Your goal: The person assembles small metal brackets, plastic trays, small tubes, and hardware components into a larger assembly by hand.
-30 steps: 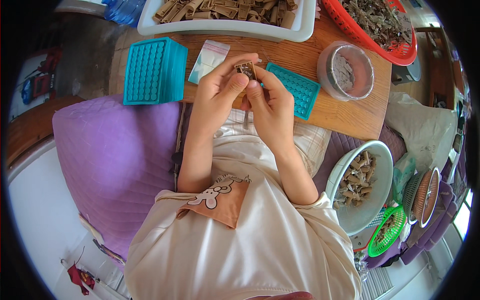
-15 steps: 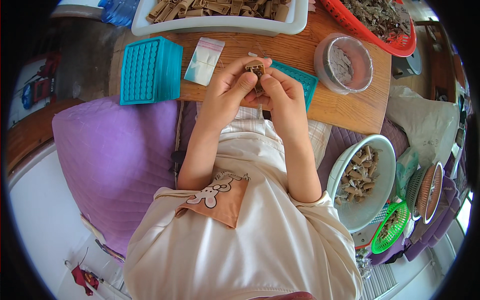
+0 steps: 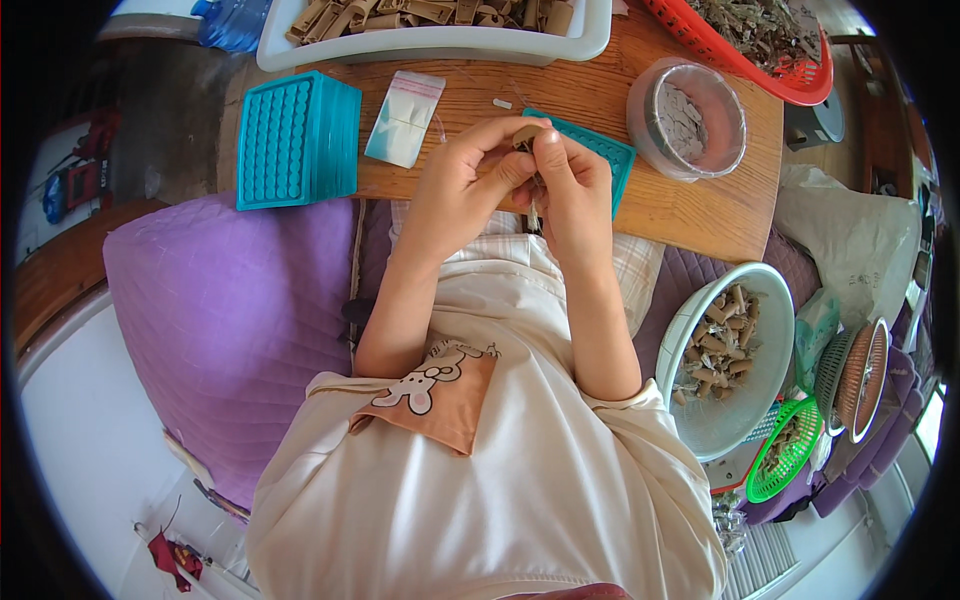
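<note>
Over the table's near edge, both my hands meet around a small tan plastic piece (image 3: 525, 134). My left hand (image 3: 468, 178) is closed on its left side, thumb pointing inward. From the other side my right hand (image 3: 572, 185) pinches it, with the thumb raised near the top. Fingers cover most of the piece. Below the fingers dangles a thin, pale, clear-looking strip (image 3: 535, 215); where it is attached is hidden. Partly behind my right hand lies a flat teal tray (image 3: 617, 155) with round hollows.
On the wooden table (image 3: 690, 218) stand stacked teal trays (image 3: 300, 140), a clear packet (image 3: 405, 118), a round tub (image 3: 640, 125) with grey flakes and a white bin (image 3: 430, 45) of tan pieces. A red basket (image 3: 815, 85) is far right. A pale basin (image 3: 690, 440) of wrapped tan pieces sits beside my right arm.
The tan piece has turned between my fingers, so its dark inner side shows less. My right thumb has moved up, and the strip hangs more plainly below.
</note>
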A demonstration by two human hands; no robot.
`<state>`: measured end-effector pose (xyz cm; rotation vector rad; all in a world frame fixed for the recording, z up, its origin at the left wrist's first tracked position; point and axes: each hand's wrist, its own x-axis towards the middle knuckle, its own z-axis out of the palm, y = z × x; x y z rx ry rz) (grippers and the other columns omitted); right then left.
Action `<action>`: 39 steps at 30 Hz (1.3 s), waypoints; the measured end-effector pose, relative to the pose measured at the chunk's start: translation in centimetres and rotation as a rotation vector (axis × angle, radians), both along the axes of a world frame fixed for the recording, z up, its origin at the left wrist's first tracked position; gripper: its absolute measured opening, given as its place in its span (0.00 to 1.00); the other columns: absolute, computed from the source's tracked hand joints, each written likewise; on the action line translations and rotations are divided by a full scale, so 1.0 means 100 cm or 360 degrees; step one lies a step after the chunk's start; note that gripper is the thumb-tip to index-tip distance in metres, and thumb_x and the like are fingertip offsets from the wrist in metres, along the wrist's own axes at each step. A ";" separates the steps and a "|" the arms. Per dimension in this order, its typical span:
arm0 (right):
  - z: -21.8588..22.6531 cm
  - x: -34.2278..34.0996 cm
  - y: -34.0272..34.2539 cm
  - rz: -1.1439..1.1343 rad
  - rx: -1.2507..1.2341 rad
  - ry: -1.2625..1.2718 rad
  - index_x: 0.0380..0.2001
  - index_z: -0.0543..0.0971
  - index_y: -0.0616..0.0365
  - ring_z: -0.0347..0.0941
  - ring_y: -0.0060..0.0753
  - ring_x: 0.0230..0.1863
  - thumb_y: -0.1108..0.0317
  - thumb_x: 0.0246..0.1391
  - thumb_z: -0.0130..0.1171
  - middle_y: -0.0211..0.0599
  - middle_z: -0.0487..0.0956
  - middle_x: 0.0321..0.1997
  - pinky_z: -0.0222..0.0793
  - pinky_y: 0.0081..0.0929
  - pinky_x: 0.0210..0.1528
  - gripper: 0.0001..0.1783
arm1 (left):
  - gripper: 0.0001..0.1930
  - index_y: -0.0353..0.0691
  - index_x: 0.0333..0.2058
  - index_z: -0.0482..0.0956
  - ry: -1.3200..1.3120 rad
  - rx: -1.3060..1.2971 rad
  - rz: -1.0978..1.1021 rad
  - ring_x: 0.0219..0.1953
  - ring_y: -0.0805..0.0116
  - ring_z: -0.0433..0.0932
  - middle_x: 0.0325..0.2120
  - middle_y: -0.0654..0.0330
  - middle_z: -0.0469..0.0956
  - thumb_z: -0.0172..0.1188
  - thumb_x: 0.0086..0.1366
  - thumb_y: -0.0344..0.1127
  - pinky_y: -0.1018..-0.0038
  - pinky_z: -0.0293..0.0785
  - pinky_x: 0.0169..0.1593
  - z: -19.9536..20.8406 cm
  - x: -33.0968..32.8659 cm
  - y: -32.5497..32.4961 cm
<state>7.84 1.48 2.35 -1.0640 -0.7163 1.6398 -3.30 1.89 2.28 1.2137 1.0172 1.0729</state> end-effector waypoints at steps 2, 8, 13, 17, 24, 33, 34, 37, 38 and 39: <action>-0.002 0.000 0.001 -0.0008 0.0004 0.0006 0.22 0.73 0.63 0.64 0.13 0.18 0.59 0.53 0.46 0.27 0.71 0.19 0.63 0.10 0.20 0.18 | 0.13 0.33 0.41 0.70 0.0003 0.0005 -0.0001 0.26 0.80 0.69 0.27 0.64 0.73 0.52 0.56 0.28 0.84 0.67 0.29 -0.001 0.000 0.000; -0.006 0.010 0.003 0.0181 0.0023 0.0278 0.31 0.71 0.62 0.59 0.11 0.16 0.63 0.52 0.49 0.27 0.72 0.23 0.54 0.10 0.16 0.12 | 0.13 0.34 0.41 0.67 -0.0212 0.0063 0.0230 0.34 0.77 0.71 0.33 0.60 0.74 0.52 0.57 0.30 0.81 0.68 0.38 -0.003 0.005 0.000; 0.006 0.007 -0.002 -0.0133 0.0486 -0.0853 0.35 0.69 0.62 0.58 0.12 0.16 0.79 0.42 0.55 0.30 0.72 0.25 0.53 0.11 0.16 0.13 | 0.13 0.33 0.39 0.66 -0.0305 0.0039 0.0453 0.36 0.75 0.72 0.36 0.54 0.73 0.49 0.59 0.36 0.84 0.68 0.35 0.004 0.005 -0.003; -0.002 0.002 -0.002 -0.0144 0.0494 -0.0742 0.35 0.69 0.62 0.59 0.12 0.17 0.77 0.44 0.54 0.31 0.72 0.25 0.55 0.11 0.16 0.12 | 0.14 0.33 0.40 0.65 -0.0228 0.0027 0.0434 0.34 0.76 0.72 0.36 0.54 0.73 0.49 0.59 0.37 0.87 0.68 0.29 0.012 0.001 -0.006; -0.004 -0.002 -0.005 0.0092 0.0299 -0.0435 0.39 0.66 0.63 0.67 0.17 0.27 0.79 0.47 0.47 0.36 0.73 0.33 0.63 0.13 0.25 0.13 | 0.14 0.34 0.42 0.64 -0.0950 -0.0384 0.0457 0.38 0.65 0.73 0.38 0.54 0.71 0.47 0.60 0.36 0.78 0.75 0.34 0.006 -0.002 -0.005; -0.014 0.016 0.004 0.0395 0.0362 0.0652 0.52 0.57 0.60 0.59 0.31 0.52 0.60 0.40 0.60 0.40 0.63 0.50 0.59 0.28 0.51 0.37 | 0.16 0.33 0.44 0.64 -0.1050 -0.0388 0.0470 0.43 0.60 0.71 0.40 0.53 0.69 0.47 0.60 0.35 0.70 0.72 0.44 0.012 -0.001 -0.009; -0.013 0.016 0.004 0.0484 0.0428 0.0811 0.53 0.55 0.59 0.58 0.31 0.54 0.53 0.35 0.64 0.40 0.62 0.51 0.57 0.30 0.53 0.44 | 0.17 0.33 0.45 0.64 -0.0960 -0.0318 0.0466 0.43 0.60 0.71 0.40 0.53 0.70 0.48 0.59 0.36 0.70 0.71 0.45 0.014 -0.001 -0.011; -0.011 0.015 0.003 0.0502 0.0374 0.0780 0.54 0.55 0.59 0.58 0.32 0.53 0.47 0.28 0.65 0.38 0.63 0.51 0.57 0.31 0.53 0.51 | 0.18 0.30 0.46 0.62 -0.0796 -0.0201 0.0394 0.43 0.58 0.70 0.41 0.50 0.69 0.47 0.60 0.35 0.67 0.71 0.45 0.019 0.003 -0.017; -0.011 0.016 0.003 0.0501 0.0373 0.0779 0.54 0.55 0.59 0.58 0.32 0.53 0.47 0.28 0.65 0.38 0.63 0.51 0.57 0.31 0.53 0.51 | 0.18 0.30 0.46 0.62 -0.0796 -0.0203 0.0393 0.43 0.58 0.70 0.41 0.50 0.69 0.47 0.60 0.35 0.67 0.71 0.45 0.020 0.004 -0.018; -0.012 0.017 0.003 0.0517 0.0359 0.0797 0.53 0.56 0.59 0.60 0.31 0.52 0.50 0.31 0.65 0.37 0.64 0.50 0.58 0.30 0.52 0.48 | 0.19 0.30 0.45 0.63 -0.0729 -0.0130 0.0350 0.43 0.58 0.71 0.41 0.50 0.69 0.48 0.59 0.35 0.67 0.71 0.46 0.020 0.004 -0.019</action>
